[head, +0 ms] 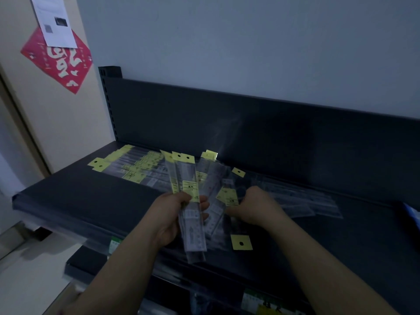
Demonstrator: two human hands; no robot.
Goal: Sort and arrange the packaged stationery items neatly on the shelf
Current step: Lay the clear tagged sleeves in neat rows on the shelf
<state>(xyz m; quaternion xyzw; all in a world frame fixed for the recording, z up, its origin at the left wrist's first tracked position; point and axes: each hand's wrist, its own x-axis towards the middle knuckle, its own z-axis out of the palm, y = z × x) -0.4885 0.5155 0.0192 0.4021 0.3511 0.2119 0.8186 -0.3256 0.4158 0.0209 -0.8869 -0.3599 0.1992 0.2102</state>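
Note:
My left hand grips a fanned bundle of packaged rulers, clear sleeves with yellow header tabs, held upright over the dark shelf. My right hand is curled around another packaged ruler just right of the bundle. A stack of the same packs lies flat at the shelf's back left. More loose packs are spread on the shelf to the right of my hands. One yellow tab sticks out near the front edge.
The shelf's dark back panel rises behind the packs, with a slotted upright at its left. A lower shelf with packaged goods shows below. A door with a red paper decoration stands at the left.

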